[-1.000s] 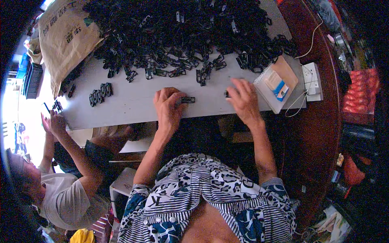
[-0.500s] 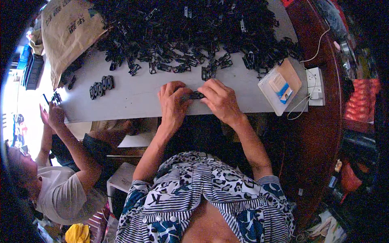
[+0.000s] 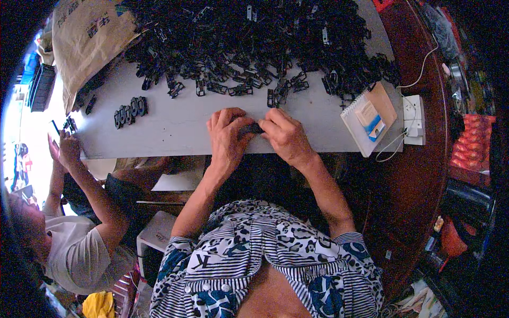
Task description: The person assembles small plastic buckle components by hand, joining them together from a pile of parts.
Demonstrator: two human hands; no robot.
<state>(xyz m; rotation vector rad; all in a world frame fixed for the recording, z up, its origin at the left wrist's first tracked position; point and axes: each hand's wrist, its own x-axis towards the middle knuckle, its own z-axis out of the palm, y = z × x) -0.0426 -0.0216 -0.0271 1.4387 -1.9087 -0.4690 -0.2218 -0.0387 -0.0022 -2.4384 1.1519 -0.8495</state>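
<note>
Close to the front edge of the grey table, my left hand is closed around a small dark part. My right hand pinches at the part's right end, its thumb and fingertips pressed together. Only a short dark stretch shows between the hands, so its exact kind is hidden. Beyond them a large heap of small black clip-like pieces covers the far side. Several similar black pieces stand in a neat row to the left of my left hand.
A spiral notepad with a small blue-and-white box lies at the right, beside a white power strip and its cable. A brown paper sack leans at the far left. A co-worker sits at the left, hands over the table's end.
My right fingertips have closed in toward my left hand, and less of the dark part shows between them. The whole view has shifted slightly.
</note>
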